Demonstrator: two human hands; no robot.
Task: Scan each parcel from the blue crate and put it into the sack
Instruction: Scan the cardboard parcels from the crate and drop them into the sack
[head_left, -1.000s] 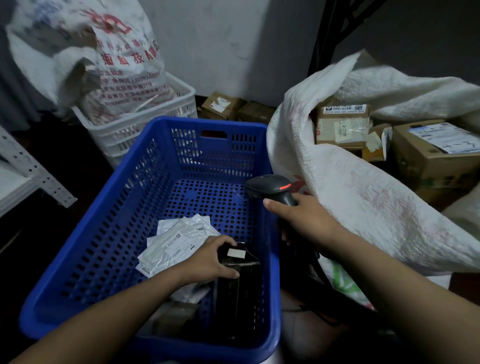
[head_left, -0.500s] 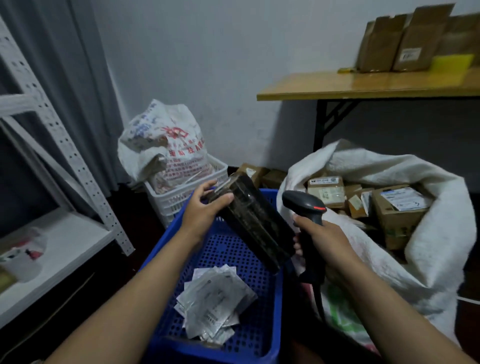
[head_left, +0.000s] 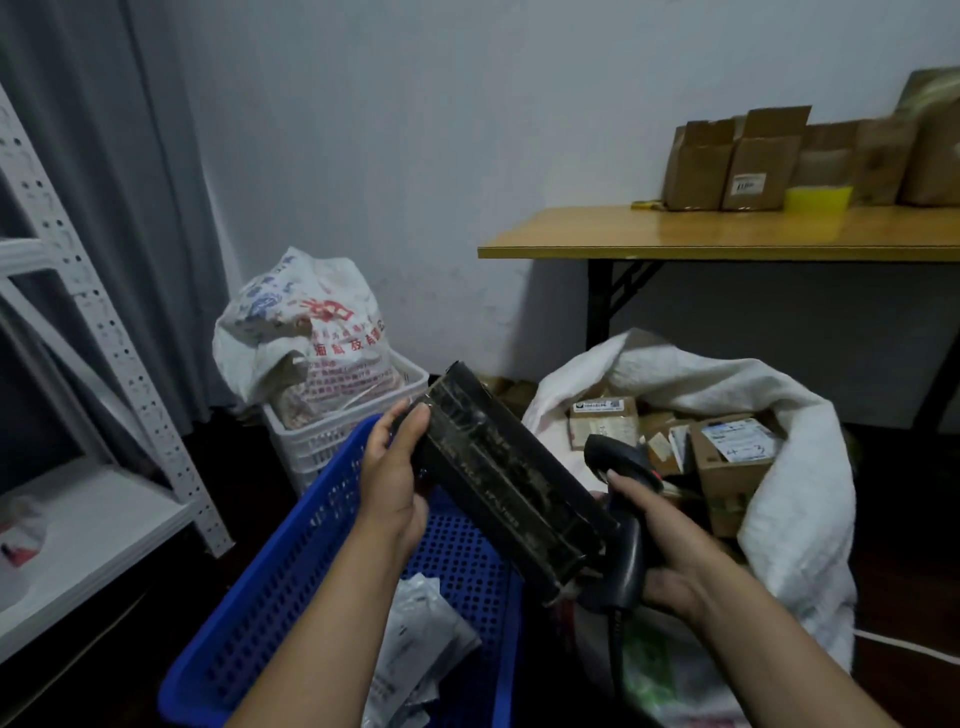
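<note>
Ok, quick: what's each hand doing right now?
Left hand: closed, gripping the long black rectangular parcel by its upper end.
Right hand: closed round the handle of the dark grey handheld scanner.

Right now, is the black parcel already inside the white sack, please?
No, the left hand holds the black parcel above the blue crate, outside the white sack.

Cannot read the worn print along the black parcel (head_left: 514, 483). Cannot see where the fingers of the left hand (head_left: 395, 478) lie behind its upper end. Cannot see the middle of the scanner (head_left: 621, 454), covered by the parcel's lower corner and the right hand (head_left: 670, 545). Cut off at the bottom edge, partly under the left forearm: the blue crate (head_left: 291, 551) and its grey mailers (head_left: 415, 644). Too small to read: labels on the boxes (head_left: 727, 457) in the sack (head_left: 795, 509).
</note>
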